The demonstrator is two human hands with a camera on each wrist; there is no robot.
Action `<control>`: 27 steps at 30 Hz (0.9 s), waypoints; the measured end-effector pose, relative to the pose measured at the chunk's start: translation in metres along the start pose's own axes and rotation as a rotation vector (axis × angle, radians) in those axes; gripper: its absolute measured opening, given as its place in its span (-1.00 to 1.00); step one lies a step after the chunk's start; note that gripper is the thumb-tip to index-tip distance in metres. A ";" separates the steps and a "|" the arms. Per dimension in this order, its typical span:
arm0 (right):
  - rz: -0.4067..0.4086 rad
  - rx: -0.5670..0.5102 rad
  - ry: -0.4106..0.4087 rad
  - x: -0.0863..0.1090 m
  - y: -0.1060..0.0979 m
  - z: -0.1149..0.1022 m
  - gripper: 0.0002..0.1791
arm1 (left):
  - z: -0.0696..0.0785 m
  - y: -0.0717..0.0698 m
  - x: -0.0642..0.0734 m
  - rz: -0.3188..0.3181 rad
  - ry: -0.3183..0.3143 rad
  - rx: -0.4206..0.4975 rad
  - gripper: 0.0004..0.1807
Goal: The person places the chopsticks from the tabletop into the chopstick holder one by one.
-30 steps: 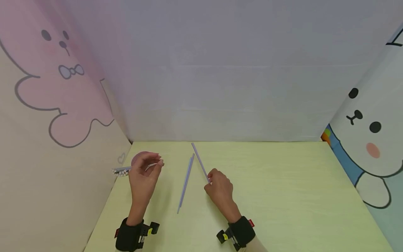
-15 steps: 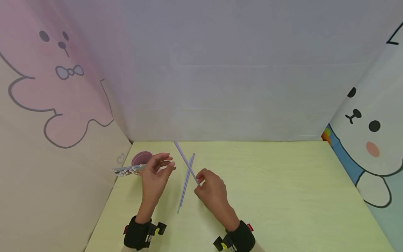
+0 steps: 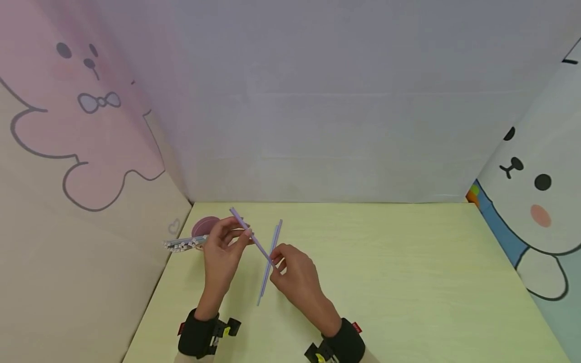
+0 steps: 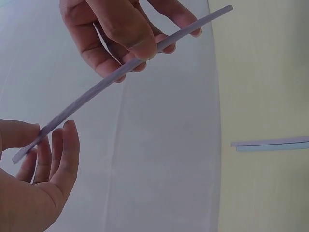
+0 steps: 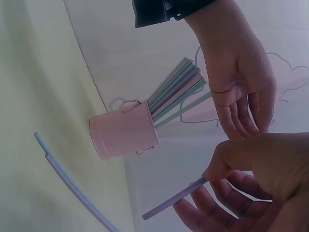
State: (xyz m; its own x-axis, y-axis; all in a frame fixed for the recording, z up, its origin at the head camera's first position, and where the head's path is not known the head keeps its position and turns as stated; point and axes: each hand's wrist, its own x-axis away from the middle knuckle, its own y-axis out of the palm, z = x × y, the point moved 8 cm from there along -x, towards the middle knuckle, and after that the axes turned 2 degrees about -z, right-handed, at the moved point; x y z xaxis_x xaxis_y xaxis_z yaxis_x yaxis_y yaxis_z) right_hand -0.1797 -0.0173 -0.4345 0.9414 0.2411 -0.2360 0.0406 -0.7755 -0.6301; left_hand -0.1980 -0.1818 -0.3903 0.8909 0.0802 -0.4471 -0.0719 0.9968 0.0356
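A thin lilac straw [image 3: 260, 247] slants between the two hands above the table. Near its upper end my left hand [image 3: 221, 262] pinches it; thumb and fingertips close on it in the left wrist view. My right hand [image 3: 297, 277] pinches the lower part, and a short end sticks out past its thumb in the right wrist view. Below, two straws [image 3: 266, 278] lie side by side on the table, one lilac and one light blue. Behind my left hand, a pink bucket [image 5: 123, 130] holds a bundle of pastel straws [image 5: 178, 89].
The pale yellow table [image 3: 408, 272] reaches back to a white cloth wall [image 3: 327, 151]. Cartoon-printed cloth [image 3: 104, 136] hangs at the left, and another printed panel [image 3: 540, 222] stands at the right. The bucket is tipped or leaning in the rotated wrist view; I cannot tell which.
My right hand has moved left with the lilac straw, and its upper end has come to my left hand. My left hand has shifted right from the bucket and now pinches the straw.
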 end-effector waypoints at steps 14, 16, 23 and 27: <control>0.032 0.104 0.029 -0.005 0.021 0.035 -0.82 | 0.033 -0.044 -0.014 0.134 0.155 0.060 -0.64; 0.029 0.131 0.049 -0.004 0.026 0.043 -0.83 | 0.038 -0.051 -0.018 0.157 0.176 0.065 -0.63; 0.061 0.221 0.094 -0.005 0.043 0.074 -0.86 | 0.053 -0.078 -0.028 0.267 0.234 0.035 -0.61; 0.061 0.248 0.115 -0.007 0.057 0.081 -0.85 | 0.059 -0.097 -0.030 0.325 0.271 0.068 -0.61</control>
State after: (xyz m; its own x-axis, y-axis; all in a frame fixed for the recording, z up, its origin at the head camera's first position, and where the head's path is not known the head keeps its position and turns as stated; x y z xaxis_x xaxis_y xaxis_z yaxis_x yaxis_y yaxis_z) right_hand -0.2109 -0.0158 -0.5289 0.9719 0.1193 -0.2028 -0.0874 -0.6169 -0.7822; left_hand -0.1911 -0.2804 -0.3273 0.6761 0.3961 -0.6213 -0.2915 0.9182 0.2682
